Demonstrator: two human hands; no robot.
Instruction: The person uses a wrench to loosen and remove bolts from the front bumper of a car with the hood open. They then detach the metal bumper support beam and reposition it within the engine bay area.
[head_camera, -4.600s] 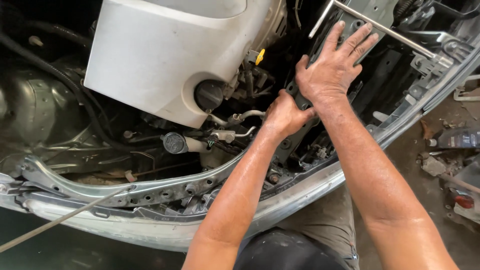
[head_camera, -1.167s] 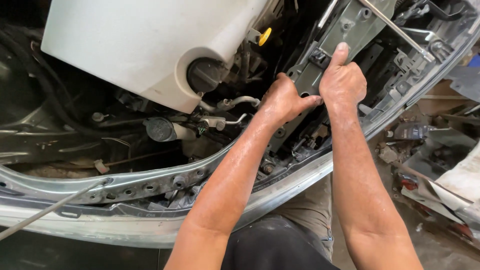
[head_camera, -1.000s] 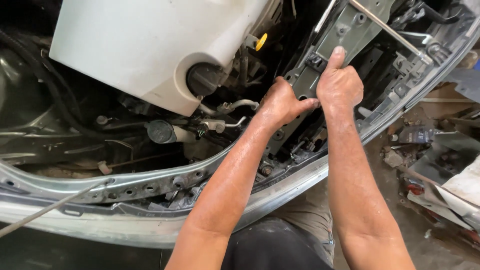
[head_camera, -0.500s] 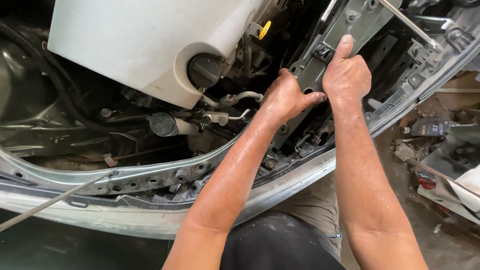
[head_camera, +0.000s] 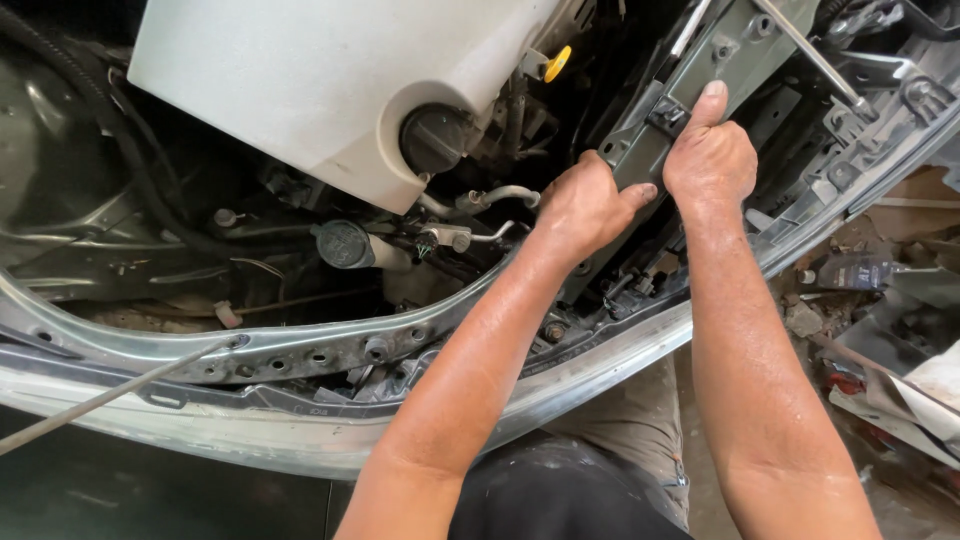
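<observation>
Under an open hood, beside the white engine cover (head_camera: 320, 90), I see my left hand (head_camera: 585, 205) curled closed on the grey metal bracket (head_camera: 690, 70); my right hand (head_camera: 710, 160) fisted around it, thumb up.

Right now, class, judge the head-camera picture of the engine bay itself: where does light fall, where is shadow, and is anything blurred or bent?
Head view: daylight falls brightly on the white engine cover, with sheen on both forearms; the bay under the cover lies in deep shadow; the left hand and right hand on the grey bracket are sharp; the front crossmember curves, perhaps from wide-angle distortion.
</observation>
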